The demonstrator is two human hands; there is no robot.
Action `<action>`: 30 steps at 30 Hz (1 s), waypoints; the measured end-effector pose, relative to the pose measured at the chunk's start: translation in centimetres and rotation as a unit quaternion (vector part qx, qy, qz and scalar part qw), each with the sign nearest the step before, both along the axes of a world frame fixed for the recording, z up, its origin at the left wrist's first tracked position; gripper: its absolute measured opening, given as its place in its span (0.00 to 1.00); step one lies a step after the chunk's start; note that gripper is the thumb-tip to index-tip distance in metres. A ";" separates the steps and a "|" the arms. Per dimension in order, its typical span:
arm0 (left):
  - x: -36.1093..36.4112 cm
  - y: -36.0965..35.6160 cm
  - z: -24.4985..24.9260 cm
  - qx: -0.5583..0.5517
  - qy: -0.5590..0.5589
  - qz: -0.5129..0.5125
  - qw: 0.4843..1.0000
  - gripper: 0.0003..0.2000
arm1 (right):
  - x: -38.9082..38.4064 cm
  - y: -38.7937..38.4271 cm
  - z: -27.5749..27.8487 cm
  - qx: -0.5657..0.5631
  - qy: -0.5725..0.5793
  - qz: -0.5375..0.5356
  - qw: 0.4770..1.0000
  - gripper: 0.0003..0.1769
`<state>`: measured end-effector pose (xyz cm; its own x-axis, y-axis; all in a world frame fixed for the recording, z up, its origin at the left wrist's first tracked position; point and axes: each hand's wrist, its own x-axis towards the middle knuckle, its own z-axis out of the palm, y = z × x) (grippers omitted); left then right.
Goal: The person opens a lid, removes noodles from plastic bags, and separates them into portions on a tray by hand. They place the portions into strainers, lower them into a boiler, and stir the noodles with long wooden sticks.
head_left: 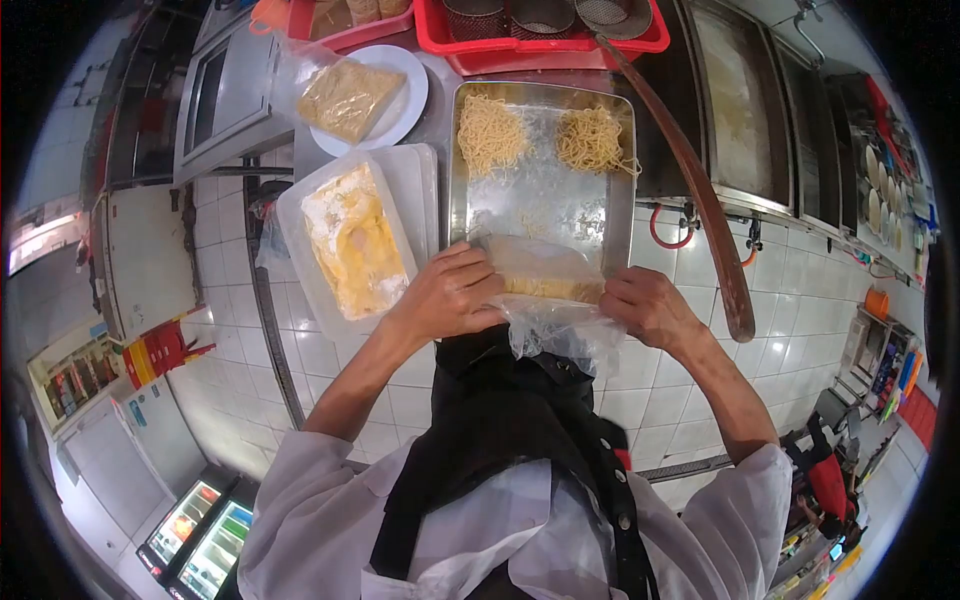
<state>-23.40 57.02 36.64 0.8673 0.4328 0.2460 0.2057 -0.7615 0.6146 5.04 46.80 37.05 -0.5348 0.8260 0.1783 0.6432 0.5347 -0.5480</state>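
Observation:
A clear plastic bag (545, 258) with a flat block of noodles (550, 288) inside lies across the near end of a metal tray (540, 205). My left hand (462, 288) pinches the bag's left side, fingers curled. On the other side, my right hand (648, 305) closes its fingers on the bag's right edge. Loose plastic hangs down toward my apron. Two piles of yellowish noodles sit at the tray's far end, a left pile (492, 135) and a right pile (592, 138).
Left of the tray is a plastic container (290, 215) holding a floury yellow mass (355, 240). Behind it, a white plate (410, 115) bears a bagged block (350, 98). A red bin (550, 60) holds mesh strainers (540, 15). A long wooden handle (690, 165) slants along the right.

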 end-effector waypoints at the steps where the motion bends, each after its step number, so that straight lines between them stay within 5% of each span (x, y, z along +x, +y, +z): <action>1: -0.1 -0.1 0.0 -0.001 0.002 -0.001 1.000 0.13 | 0.0 -0.3 -0.4 0.000 0.000 -0.007 1.000 0.13; 11: -0.3 0.6 -0.8 -0.012 0.001 0.040 0.999 0.16 | -1.0 0.0 0.0 0.045 0.013 -0.042 0.998 0.12; 19: 0.3 0.6 -2.0 -0.021 -0.029 0.085 0.996 0.15 | -1.0 -0.9 -0.8 -0.020 0.061 -0.095 0.993 0.12; 23: 0.5 -0.3 -1.9 -0.094 -0.037 0.134 0.986 0.17 | -1.3 0.6 -0.3 0.012 0.069 -0.113 0.991 0.13; 28: 2.0 -0.5 -1.9 -0.177 -0.044 0.176 0.967 0.22 | -2.3 1.3 -1.3 -0.001 0.133 -0.224 0.966 0.24; 30: 4.4 -0.5 -2.2 -0.297 -0.274 0.213 0.890 0.25 | -2.3 1.8 -4.4 -0.051 0.200 -0.245 0.947 0.26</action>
